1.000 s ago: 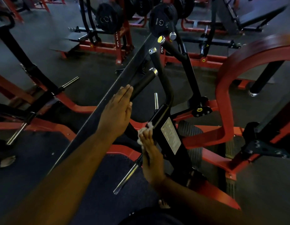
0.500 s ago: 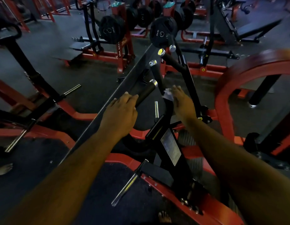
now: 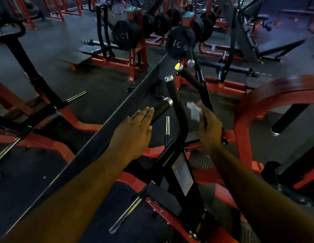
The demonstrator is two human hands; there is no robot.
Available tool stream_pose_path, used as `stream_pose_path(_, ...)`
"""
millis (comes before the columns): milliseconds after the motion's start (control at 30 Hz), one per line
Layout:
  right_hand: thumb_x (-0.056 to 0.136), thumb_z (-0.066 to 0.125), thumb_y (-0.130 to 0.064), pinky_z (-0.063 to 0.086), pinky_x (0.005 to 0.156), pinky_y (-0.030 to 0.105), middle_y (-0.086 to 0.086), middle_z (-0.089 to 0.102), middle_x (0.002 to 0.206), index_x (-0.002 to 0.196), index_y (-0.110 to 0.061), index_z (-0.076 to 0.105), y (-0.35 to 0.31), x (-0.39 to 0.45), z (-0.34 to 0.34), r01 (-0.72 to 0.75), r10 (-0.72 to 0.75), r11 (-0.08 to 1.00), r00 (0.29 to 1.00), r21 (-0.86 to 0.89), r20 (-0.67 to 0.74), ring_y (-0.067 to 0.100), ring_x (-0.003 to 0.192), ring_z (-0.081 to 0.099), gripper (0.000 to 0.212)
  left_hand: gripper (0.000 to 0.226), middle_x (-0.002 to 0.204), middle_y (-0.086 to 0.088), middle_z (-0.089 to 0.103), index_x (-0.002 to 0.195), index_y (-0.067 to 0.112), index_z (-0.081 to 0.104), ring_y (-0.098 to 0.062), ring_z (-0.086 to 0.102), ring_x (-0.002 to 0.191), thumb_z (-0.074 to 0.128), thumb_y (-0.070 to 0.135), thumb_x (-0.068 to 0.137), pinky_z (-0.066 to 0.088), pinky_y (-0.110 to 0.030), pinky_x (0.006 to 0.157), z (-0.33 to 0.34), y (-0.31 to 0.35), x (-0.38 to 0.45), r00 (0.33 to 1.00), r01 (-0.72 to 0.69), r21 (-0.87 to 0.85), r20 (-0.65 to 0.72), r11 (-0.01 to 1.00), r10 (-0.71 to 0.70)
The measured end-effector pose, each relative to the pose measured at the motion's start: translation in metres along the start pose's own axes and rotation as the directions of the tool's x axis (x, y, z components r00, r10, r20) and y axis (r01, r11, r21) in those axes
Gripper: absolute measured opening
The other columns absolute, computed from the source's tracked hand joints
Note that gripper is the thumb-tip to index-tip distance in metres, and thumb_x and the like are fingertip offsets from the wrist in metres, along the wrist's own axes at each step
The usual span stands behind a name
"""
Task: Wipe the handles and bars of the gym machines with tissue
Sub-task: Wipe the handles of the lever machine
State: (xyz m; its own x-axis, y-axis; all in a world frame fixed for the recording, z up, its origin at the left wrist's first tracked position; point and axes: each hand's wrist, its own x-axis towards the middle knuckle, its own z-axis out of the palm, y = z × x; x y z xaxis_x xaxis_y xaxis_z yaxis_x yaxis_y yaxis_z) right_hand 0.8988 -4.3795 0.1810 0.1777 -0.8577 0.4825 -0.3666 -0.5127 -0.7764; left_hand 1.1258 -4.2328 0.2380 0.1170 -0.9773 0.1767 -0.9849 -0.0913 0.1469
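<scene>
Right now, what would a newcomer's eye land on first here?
The two bare forearms reaching in from the bottom: the left hand lies flat on a black handle at centre, and the right hand beside it holds a white tissue. Around them, red machine frames, notably a big curved red arch at right.

Both forearms bare, reaching forward and away from camera. Left hand (image 3: 133,132) palm down, fingers straight and together, fingertips resting on handle (image 3: 160,108). Right hand (image 3: 209,128) raised beside it, apart from left, blurred; fingers pinch tissue (image 3: 194,111) at its far end. Right wrist roughly level with left wrist, right forearm angled in from lower right.
</scene>
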Motion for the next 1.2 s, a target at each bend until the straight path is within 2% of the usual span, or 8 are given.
stream_pose_path(133,0.105,0.043,-0.007,0.035,0.108,0.009,-0.004,0.048,0.154,0.147,-0.020,0.052,-0.041,0.084,0.027,0.204,-0.183,0.961,0.975,-0.189,0.125,0.010,0.139,0.046,0.045,0.058,0.171,0.002,0.019,0.165,0.022,0.013,-0.019,0.022,0.156,0.031,0.034,0.110,0.028,-0.044,0.124,0.001,0.000,-0.001,1.000,0.009,-0.010,0.000,1.000,-0.009)
stream_pose_path(267,0.102,0.035,-0.008,0.034,0.118,0.038,0.001,0.029,0.166,0.152,-0.018,0.047,-0.026,0.101,0.062,0.398,-0.193,0.847,0.848,-0.353,0.493,0.022,0.154,0.027,0.052,0.058,0.170,0.003,0.023,0.164,0.023,0.017,-0.019,0.024,0.156,0.032,0.034,0.109,0.024,-0.044,0.126,0.003,-0.003,-0.004,1.000,0.019,-0.018,-0.025,1.000,-0.020)
stream_pose_path(500,0.093,0.033,-0.006,0.052,0.097,0.047,0.007,0.032,0.163,0.154,-0.015,0.042,0.025,0.046,0.050,0.520,-0.300,0.747,0.820,-0.414,0.488,0.028,0.150,0.028,0.062,0.057,0.170,0.005,0.022,0.164,0.024,0.017,-0.016,0.021,0.156,0.033,0.032,0.110,0.020,-0.040,0.127,0.003,-0.003,-0.005,0.999,0.022,-0.100,-0.034,0.995,-0.025)
stream_pose_path(567,0.084,0.047,0.013,0.057,0.090,0.044,0.007,0.031,0.162,0.154,-0.016,0.041,0.043,0.017,0.039,0.553,-0.326,0.723,0.801,-0.414,0.502,0.029,0.147,0.030,0.076,0.057,0.170,0.006,0.021,0.164,0.024,0.016,-0.014,0.020,0.156,0.033,0.032,0.110,0.018,-0.038,0.126,0.003,-0.003,-0.004,0.999,0.024,-0.122,-0.034,0.992,-0.028)
stream_pose_path(733,0.088,0.043,0.003,0.046,0.113,0.047,0.003,0.037,0.160,0.153,-0.018,0.045,0.061,-0.031,0.011,0.496,-0.221,0.796,0.771,-0.346,0.597,0.024,0.148,0.036,0.068,0.057,0.170,0.006,0.021,0.164,0.024,0.017,-0.013,0.021,0.156,0.033,0.032,0.110,0.018,-0.037,0.126,0.002,-0.003,-0.003,0.999,0.013,-0.133,-0.049,0.991,-0.020)
stream_pose_path(933,0.103,0.050,-0.002,0.046,0.106,0.022,-0.001,0.060,0.144,0.145,-0.018,0.056,-0.044,0.008,0.010,0.196,-0.178,0.972,0.974,-0.128,0.139,0.011,0.128,0.058,0.046,0.058,0.170,0.004,0.024,0.164,0.023,0.021,-0.016,0.030,0.153,0.039,0.031,0.109,0.026,-0.038,0.123,-0.001,-0.003,-0.005,0.997,-0.004,-0.185,-0.075,0.983,-0.010)
stream_pose_path(1000,0.102,0.048,-0.001,0.043,0.101,0.013,-0.004,0.060,0.141,0.142,-0.020,0.058,-0.078,0.015,0.036,0.218,-0.179,0.959,0.961,-0.180,0.210,0.011,0.128,0.056,0.045,0.058,0.169,0.004,0.024,0.163,0.022,0.027,-0.018,0.036,0.149,0.043,0.029,0.108,0.032,-0.035,0.118,-0.001,-0.004,-0.012,0.991,0.010,-0.274,-0.125,0.962,-0.046)
stream_pose_path(1200,0.098,0.049,0.007,0.035,0.121,0.039,0.006,0.047,0.156,0.147,-0.014,0.053,-0.093,-0.031,0.082,0.233,-0.174,0.944,0.953,-0.233,0.248,0.020,0.147,0.039,0.054,0.056,0.171,0.008,0.012,0.163,0.020,0.023,-0.009,0.018,0.155,0.037,0.033,0.110,0.029,-0.041,0.124,0.019,-0.011,-0.054,0.975,0.000,-0.450,-0.199,0.893,-0.100)
